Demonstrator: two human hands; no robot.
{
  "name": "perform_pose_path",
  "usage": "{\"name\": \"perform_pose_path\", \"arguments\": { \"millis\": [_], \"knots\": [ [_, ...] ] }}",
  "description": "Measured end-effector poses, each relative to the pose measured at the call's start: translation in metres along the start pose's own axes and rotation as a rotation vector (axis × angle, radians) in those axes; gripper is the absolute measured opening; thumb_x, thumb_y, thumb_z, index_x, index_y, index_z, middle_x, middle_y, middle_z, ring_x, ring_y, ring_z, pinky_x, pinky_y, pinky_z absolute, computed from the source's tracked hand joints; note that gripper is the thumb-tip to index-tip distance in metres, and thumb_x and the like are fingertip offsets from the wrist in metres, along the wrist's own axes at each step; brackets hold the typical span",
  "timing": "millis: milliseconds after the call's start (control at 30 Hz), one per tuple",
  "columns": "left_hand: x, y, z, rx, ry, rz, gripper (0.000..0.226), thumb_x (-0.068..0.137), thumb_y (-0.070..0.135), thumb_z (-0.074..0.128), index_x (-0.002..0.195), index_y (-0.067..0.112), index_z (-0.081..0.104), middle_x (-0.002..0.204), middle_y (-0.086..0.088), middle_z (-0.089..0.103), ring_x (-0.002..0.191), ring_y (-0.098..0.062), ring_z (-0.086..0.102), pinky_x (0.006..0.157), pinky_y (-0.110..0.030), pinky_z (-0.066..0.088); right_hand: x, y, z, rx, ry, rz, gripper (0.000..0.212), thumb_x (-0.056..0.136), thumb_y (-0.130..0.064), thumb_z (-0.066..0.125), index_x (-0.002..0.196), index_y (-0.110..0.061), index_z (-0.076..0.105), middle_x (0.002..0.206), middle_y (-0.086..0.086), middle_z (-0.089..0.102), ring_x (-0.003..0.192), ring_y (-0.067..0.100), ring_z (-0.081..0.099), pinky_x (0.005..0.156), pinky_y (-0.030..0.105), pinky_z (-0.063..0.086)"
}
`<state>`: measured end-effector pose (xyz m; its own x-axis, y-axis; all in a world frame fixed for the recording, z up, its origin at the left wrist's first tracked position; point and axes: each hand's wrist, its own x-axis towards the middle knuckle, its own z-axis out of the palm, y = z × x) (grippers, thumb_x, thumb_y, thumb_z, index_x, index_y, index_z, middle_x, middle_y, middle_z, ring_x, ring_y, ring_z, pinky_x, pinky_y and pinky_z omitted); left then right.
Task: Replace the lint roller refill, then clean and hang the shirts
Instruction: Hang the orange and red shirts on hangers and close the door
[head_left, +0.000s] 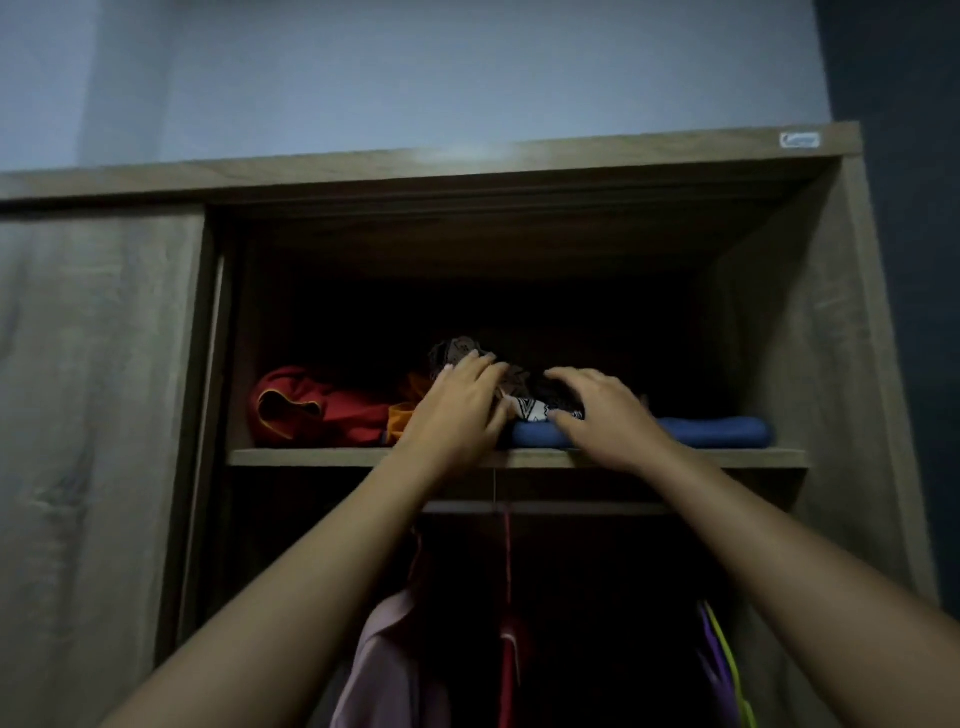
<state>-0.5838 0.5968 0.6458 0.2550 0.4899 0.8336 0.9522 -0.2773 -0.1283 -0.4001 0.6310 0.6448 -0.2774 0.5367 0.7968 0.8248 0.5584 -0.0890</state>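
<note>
1. Dim room, wooden wardrobe (831, 322) with its top shelf (322, 457) open.
2. Both hands reach up to a dark patterned shirt (524, 405) lying on a blue cushion (717, 431).
3. Left hand (462, 405) rests flat on it, fingers apart.
4. Right hand (602, 410) curls over it; grip cannot be told.
5. Red cloth (306, 410) lies left.
6. Pink shirt (384, 665) hangs below.

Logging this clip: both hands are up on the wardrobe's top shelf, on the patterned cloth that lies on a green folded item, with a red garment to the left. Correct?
Not quite. The head view shows the left hand and right hand on the patterned cloth on the top shelf, but the folded item under it is blue, not green. The red garment does lie to the left.
</note>
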Motion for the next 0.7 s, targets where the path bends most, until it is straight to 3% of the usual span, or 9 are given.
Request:
{"name": "perform_pose_path", "arguments": {
  "millis": [67,200,300,433,533,600,700],
  "knots": [
    [0.018,-0.005,0.001,0.038,-0.023,-0.002,0.049,0.099,0.033,0.04,0.145,0.017,0.034,0.151,-0.004,0.035,0.141,-0.016,0.027,0.117,-0.034,0.015,0.016,0.011,0.006,-0.019,-0.05,0.009,0.057,0.089,-0.037,0.057,0.142,-0.027,0.039,0.139,0.004,0.05,0.125,0.024,0.047,0.102,0.039,0.042],
    [0.045,-0.007,0.005,0.025,-0.079,-0.041,0.051,0.096,0.036,0.047,0.143,0.019,0.036,0.144,-0.006,0.045,0.132,-0.02,0.043,0.107,-0.036,0.035,0.037,0.022,0.012,-0.019,-0.145,0.029,0.053,0.089,-0.044,0.057,0.138,-0.028,0.046,0.134,0.004,0.056,0.12,0.023,0.053,0.096,0.033,0.044],
    [0.058,-0.006,0.009,-0.021,-0.235,-0.076,0.059,0.088,0.04,0.054,0.142,0.022,0.038,0.139,-0.007,0.05,0.124,-0.024,0.049,0.098,-0.035,0.042,0.043,0.027,0.016,-0.087,-0.209,0.037,0.033,0.096,-0.037,0.048,0.125,-0.025,0.059,0.123,0.007,0.063,0.109,0.025,0.058,0.085,0.031,0.045],
    [0.068,-0.01,0.009,-0.047,-0.408,-0.128,0.042,0.079,0.038,0.057,0.119,0.028,0.054,0.112,-0.003,0.062,0.096,-0.022,0.059,0.084,-0.037,0.051,0.049,0.035,0.012,-0.099,-0.143,0.055,0.024,0.099,-0.024,0.042,0.107,-0.017,0.063,0.109,0.013,0.066,0.094,0.027,0.063,0.08,0.038,0.051],
    [0.08,-0.017,0.015,0.111,-0.406,-0.171,0.036,0.084,0.042,0.057,0.113,0.02,0.058,0.099,-0.003,0.06,0.088,-0.02,0.057,0.077,-0.034,0.05,0.053,0.034,0.004,-0.096,-0.137,0.087,0.027,0.1,-0.021,0.04,0.114,-0.01,0.061,0.114,0.015,0.065,0.101,0.029,0.062,0.086,0.04,0.051],
    [0.086,-0.02,0.02,0.185,-0.407,-0.243,0.037,0.091,0.046,0.052,0.113,0.016,0.056,0.095,-0.004,0.054,0.086,-0.019,0.053,0.08,-0.034,0.048,0.054,0.028,0.003,-0.067,-0.155,0.087,0.031,0.098,-0.029,0.047,0.123,-0.014,0.056,0.12,0.01,0.062,0.103,0.025,0.06,0.084,0.034,0.049],
    [0.092,-0.022,0.027,0.21,-0.418,-0.303,0.04,0.097,0.044,0.044,0.122,0.015,0.052,0.107,-0.009,0.052,0.097,-0.023,0.052,0.09,-0.037,0.043,0.055,0.018,0.006,-0.007,-0.276,0.105,0.064,0.084,-0.046,0.064,0.14,-0.027,0.037,0.13,0.003,0.055,0.109,0.019,0.055,0.085,0.028,0.043]
  ]
}}
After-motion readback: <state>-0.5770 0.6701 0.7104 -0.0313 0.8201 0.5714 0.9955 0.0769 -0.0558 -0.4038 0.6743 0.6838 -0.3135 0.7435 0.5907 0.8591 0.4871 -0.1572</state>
